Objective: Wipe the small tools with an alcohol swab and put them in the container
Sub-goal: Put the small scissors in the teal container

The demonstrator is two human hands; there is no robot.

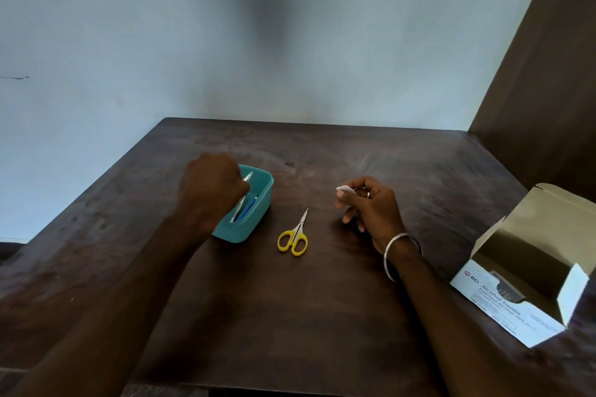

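Note:
A teal plastic container sits on the dark wooden table, left of centre. Inside it lie a silver metal tool and a blue-handled tool. My left hand hovers over the container's left side with its fingers curled down inside; it seems to hold the silver tool's upper part, though the fingertips are hidden. Small yellow-handled scissors lie shut on the table just right of the container. My right hand pinches a small white alcohol swab above the table, right of the scissors.
An open white cardboard box of alcohol swabs lies at the table's right edge, flaps up. A pale wall stands behind the table and a brown panel rises at the right. A metal bangle circles my right wrist.

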